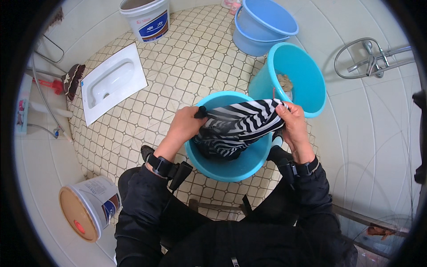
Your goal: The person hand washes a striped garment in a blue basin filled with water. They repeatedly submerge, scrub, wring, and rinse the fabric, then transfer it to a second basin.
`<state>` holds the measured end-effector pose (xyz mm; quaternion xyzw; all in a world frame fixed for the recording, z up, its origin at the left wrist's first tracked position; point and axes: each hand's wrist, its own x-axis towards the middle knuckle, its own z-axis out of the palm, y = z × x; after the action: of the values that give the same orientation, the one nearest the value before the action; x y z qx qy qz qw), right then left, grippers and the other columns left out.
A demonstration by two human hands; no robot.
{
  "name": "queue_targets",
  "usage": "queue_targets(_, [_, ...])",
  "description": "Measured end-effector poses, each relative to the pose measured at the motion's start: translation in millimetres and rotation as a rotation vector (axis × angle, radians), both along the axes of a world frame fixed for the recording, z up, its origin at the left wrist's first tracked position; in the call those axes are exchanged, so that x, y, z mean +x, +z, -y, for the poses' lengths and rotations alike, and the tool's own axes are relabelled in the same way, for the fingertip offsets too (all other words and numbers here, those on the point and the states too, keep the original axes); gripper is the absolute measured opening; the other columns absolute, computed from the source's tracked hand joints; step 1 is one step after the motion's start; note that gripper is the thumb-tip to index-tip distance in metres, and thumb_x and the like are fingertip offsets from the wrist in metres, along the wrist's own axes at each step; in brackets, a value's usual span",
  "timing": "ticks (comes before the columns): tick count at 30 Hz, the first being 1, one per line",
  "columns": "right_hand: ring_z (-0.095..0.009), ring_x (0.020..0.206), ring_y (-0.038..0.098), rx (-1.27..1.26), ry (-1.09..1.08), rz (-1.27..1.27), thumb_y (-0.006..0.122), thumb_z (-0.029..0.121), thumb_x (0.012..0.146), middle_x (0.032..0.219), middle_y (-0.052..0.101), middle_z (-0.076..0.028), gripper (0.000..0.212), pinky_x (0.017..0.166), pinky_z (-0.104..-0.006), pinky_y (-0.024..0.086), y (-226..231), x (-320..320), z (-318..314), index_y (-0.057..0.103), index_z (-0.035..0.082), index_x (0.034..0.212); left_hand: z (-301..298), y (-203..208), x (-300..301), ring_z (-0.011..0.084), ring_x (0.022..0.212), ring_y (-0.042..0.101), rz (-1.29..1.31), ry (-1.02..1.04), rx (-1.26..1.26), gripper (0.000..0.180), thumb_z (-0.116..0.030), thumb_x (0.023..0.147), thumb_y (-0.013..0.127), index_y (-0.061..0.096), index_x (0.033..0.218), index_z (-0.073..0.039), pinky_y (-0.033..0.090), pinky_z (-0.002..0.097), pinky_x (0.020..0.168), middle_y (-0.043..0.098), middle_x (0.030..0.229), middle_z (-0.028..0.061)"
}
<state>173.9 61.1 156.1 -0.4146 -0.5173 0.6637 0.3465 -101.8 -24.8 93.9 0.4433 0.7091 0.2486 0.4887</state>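
Both hands are gripping a black-and-white striped cloth [238,124] over a turquoise basin [231,167] on the tiled floor [178,66]: left hand [184,124] clenching one end, right hand [293,122] the other

Both arms reach forward from the body in black sleeves, each with a dark band strapped round the wrist. The left hand [184,124] is curled into a fist, knuckles up, fingers closed tight on what it grips. The right hand [291,122] is turned with its back outward, fingers folded in and clenched as well. The two hands are level with each other and well apart, elbows bent and tucked near the knees.
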Motion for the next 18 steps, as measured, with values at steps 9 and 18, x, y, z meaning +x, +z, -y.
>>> queue_targets(9, [-0.016, 0.083, 0.065, -0.187, 0.018, -0.006, 0.058, 0.032, 0.093, 0.094, 0.068, -0.010, 0.038, 0.076, -0.0282, 0.051, 54, -33, 9, 0.063, -0.004, 0.102, 3, 9, 15, 0.0215, 0.091, 0.061, 0.254, 0.083, 0.490, 0.053, -0.007, 0.077, 0.071, 0.051, 0.126, -0.009, 0.048, 0.0305, 0.080, 0.063, 0.104, 0.0118])
queue_targets(18, [-0.005, 0.070, 0.053, 0.028, 0.342, 0.164, 0.060, 0.012, 0.088, 0.084, 0.064, -0.001, 0.019, 0.062, -0.0185, 0.041, -41, -51, 6, 0.066, 0.000, 0.103, 5, -4, 38, 0.0143, 0.057, 0.056, -0.078, -0.003, 0.439, 0.018, -0.011, 0.079, 0.071, 0.056, 0.080, 0.000, 0.042, 0.0328, 0.053, 0.057, 0.060, 0.0026])
